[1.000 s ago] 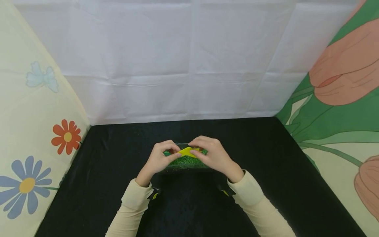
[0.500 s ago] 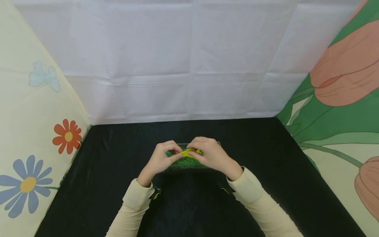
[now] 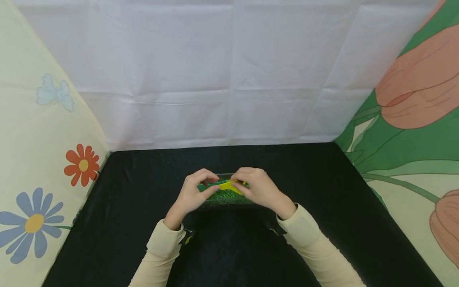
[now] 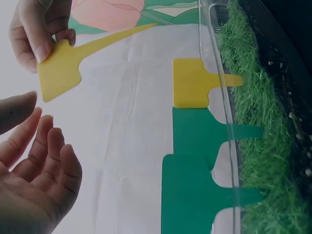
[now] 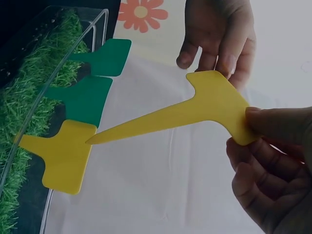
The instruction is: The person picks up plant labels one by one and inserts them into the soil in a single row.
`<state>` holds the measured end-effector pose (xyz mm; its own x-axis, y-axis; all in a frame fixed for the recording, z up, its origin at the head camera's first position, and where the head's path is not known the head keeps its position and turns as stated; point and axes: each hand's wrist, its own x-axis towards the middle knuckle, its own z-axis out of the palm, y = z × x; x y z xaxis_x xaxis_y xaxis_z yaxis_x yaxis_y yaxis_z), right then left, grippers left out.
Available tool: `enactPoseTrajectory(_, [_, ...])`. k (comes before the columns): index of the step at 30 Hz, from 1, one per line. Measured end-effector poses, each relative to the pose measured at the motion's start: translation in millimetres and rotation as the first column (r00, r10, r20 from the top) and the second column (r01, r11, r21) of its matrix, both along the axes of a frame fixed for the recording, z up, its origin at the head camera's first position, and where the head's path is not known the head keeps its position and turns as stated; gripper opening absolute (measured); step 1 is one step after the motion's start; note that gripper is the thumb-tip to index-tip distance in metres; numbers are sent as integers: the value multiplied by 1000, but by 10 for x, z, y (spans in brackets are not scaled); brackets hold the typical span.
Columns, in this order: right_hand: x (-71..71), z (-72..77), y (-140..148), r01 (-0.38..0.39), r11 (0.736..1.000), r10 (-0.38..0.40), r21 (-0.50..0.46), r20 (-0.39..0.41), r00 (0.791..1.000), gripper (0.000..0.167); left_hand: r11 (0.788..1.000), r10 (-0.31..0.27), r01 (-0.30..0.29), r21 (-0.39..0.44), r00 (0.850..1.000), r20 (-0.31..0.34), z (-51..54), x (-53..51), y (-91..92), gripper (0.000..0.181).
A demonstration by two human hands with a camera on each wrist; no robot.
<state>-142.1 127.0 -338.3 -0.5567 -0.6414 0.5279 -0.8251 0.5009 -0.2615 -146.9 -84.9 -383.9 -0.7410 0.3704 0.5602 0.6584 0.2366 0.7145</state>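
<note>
My right hand [image 3: 259, 187] pinches the head of a yellow T-shaped plant label [image 5: 214, 101] between thumb and fingers. The label's long pointed stake runs toward the clear tank, seen in both wrist views. My left hand [image 4: 44, 195] is beside the label's free edge with its fingers loosely bent; a small gap shows between its thumb and the label. Along the tank's wall stand another yellow label [image 4: 187, 84] and two green labels, an upper one [image 4: 190, 127] and a lower one [image 4: 187, 195], their stakes down in the green grass [image 4: 253, 112].
The clear tank [image 3: 226, 174] with the grass sits mid-table on a black cloth [image 3: 143, 191]. Behind it hangs a white cloth [image 3: 229, 79]. Flower-printed cloths stand at the left [image 3: 21, 131] and right [image 3: 430, 159].
My left fingertips have come slightly away from the yellow label, moving left. My right hand has shifted a little right with the label, and a green label shows more in the head view.
</note>
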Motion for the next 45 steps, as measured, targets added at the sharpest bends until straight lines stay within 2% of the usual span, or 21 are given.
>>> enactPoseTrajectory(4, [0, -4, 31, 12, 1000, -12, -21, 5, 1000, 10, 997, 57, -57, 61, 998, -11, 114, 100, -66, 16])
enactPoseTrajectory(7, [4, -8, 55, 21, 999, -21, -34, 8, 1000, 10, 987, 82, -77, 142, 996, -29, 184, 167, -130, 14])
enactPoseTrajectory(10, [8, -23, 78, 36, 999, -35, -39, 13, 999, 10, 965, 107, -99, 244, 994, -21, 138, 171, -212, 15])
enactPoseTrajectory(13, [8, -38, 104, 55, 998, -55, -37, 18, 998, 10, 938, 172, -170, 302, 985, 22, 80, 173, -306, 18])
enactPoseTrajectory(17, [-2, -58, 145, 73, 997, -73, -31, 25, 997, 9, 897, 279, -299, 325, 954, 106, 28, 193, -444, 22])
enactPoseTrajectory(22, [-12, -73, 203, 82, 995, -80, -52, 29, 996, 10, 851, 352, -387, 354, 922, 162, -27, 224, -611, 22])
enactPoseTrajectory(27, [-13, -81, 265, 109, 992, -106, -63, 38, 994, 10, 807, 454, -498, 317, 867, 208, -67, 265, -748, 21])
enactPoseTrajectory(29, [-14, -85, 287, 120, 991, -118, -61, 41, 992, 10, 794, 476, -521, 312, 853, 213, -109, 267, -800, 20])
enactPoseTrajectory(31, [-12, -92, 307, 132, 990, -129, -59, 44, 991, 9, 789, 492, -533, 307, 846, 205, -173, 254, -857, 17])
enactPoseTrajectory(34, [-12, -101, 330, 143, 988, -140, -57, 47, 989, 10, 792, 483, -523, 313, 852, 202, -303, 212, -943, 6])
enactPoseTrajectory(38, [-18, -106, 363, 152, 986, -148, -70, 54, 987, 12, 807, 485, -531, 258, 845, 223, -439, 162, -1018, 21])
enactPoseTrajectory(43, [-36, -106, 415, 164, 983, -159, -83, 59, 985, 11, 805, 509, -564, 185, 816, 273, -473, 158, -1029, 20])
enactPoseTrajectory(45, [-45, -108, 437, 168, 982, -163, -84, 60, 985, 10, 802, 511, -570, 177, 809, 289, -469, 164, -1026, 19])
